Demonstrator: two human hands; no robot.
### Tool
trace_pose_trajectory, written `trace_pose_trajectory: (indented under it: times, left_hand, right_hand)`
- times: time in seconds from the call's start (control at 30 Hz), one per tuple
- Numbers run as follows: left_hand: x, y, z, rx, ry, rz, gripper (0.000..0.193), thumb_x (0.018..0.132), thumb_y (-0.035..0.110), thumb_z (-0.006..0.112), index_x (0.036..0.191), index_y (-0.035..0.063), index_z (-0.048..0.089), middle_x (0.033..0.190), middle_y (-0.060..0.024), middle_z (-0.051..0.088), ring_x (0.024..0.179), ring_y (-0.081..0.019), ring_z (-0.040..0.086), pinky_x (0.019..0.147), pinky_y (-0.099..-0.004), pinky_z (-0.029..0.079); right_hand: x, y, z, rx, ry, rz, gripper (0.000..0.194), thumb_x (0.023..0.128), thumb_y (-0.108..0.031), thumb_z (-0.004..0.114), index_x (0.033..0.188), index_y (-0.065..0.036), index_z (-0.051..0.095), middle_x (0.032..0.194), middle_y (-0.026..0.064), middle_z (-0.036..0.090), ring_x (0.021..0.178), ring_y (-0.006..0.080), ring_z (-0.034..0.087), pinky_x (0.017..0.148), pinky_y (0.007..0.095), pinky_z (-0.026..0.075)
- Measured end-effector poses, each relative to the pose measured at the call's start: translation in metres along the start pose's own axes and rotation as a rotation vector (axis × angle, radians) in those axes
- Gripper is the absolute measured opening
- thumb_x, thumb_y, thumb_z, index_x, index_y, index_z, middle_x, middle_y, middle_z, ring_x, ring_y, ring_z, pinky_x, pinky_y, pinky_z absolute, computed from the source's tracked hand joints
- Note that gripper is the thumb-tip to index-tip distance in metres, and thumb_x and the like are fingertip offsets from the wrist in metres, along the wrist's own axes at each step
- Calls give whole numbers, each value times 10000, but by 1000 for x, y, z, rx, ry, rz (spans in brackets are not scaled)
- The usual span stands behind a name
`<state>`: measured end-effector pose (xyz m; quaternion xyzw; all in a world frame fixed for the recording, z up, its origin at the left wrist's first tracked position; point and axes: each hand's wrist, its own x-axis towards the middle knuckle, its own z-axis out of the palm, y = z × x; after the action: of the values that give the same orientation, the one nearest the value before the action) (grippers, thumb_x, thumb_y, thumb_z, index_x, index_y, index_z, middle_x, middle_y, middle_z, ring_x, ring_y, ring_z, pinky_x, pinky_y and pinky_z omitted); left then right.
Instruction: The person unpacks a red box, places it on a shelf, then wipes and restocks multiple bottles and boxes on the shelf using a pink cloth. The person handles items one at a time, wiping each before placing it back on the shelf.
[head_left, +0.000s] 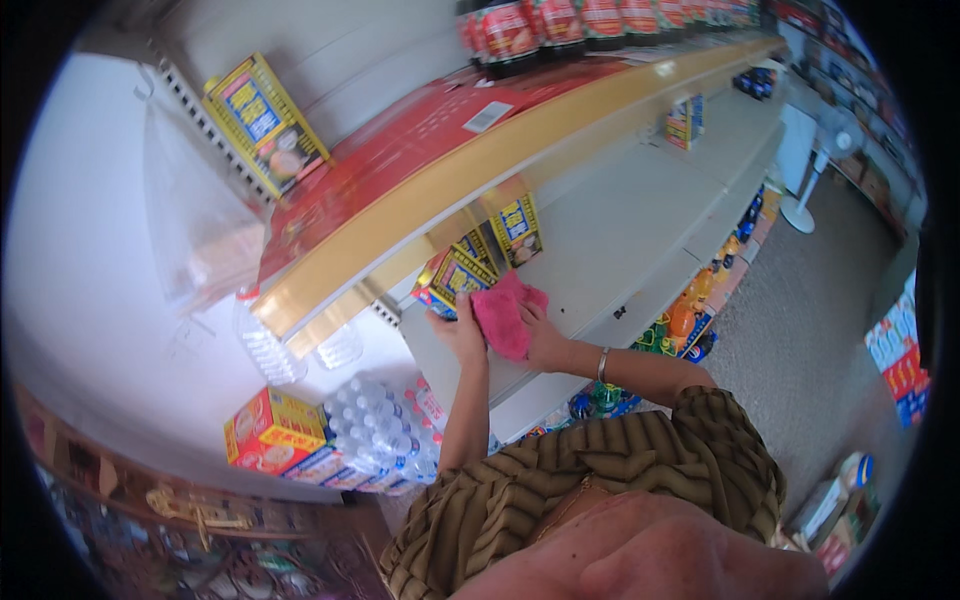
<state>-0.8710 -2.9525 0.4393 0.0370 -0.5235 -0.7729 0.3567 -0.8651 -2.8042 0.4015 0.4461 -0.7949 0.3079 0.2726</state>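
My left hand (461, 334) grips a black-and-yellow drink carton (452, 281) with a blue label panel, tilted over the left end of the pale metal shelf (600, 225). A bunched pink cloth (501, 321) is in my right hand (546, 343), against the near end of that carton. The fingers of this hand are partly hidden in the cloth's folds. Just behind, a matching carton (517, 231) stands on the shelf, and part of another shows between the two. Small dark bits (619, 312) lie near the shelf's front edge.
Above runs a shelf with a yellow front strip (450, 202), bearing dark bottles (510, 34) and a carton (266, 124). Shrink-wrapped water bottles (367, 427) and a red-yellow box (274, 431) stand lower left. Drink bottles (682, 319) line the lower level. A fan (810, 180) stands beyond.
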Motion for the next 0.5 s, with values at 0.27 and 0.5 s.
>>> trace_pose_trajectory:
  times: [0.27,0.5]
  left_hand:
    - [-36,36,24,-285,-211,-69,421,904,127,584,1256,-7,395,1119,-139,563,958,-209,617,810,-353,543]
    - [-71,78,46,-385,-414,-455,495,956,369,479,1284,0,446,1145,-139,614,974,-243,650,835,-372,545]
  right_hand:
    - [-2,8,-51,639,301,497,392,946,-276,508,1242,-19,515,1110,184,600,1034,309,573,944,361,419]
    - [35,-39,-142,1115,190,588,453,1000,-365,429,1293,-22,463,1162,84,580,1072,158,545,930,311,439]
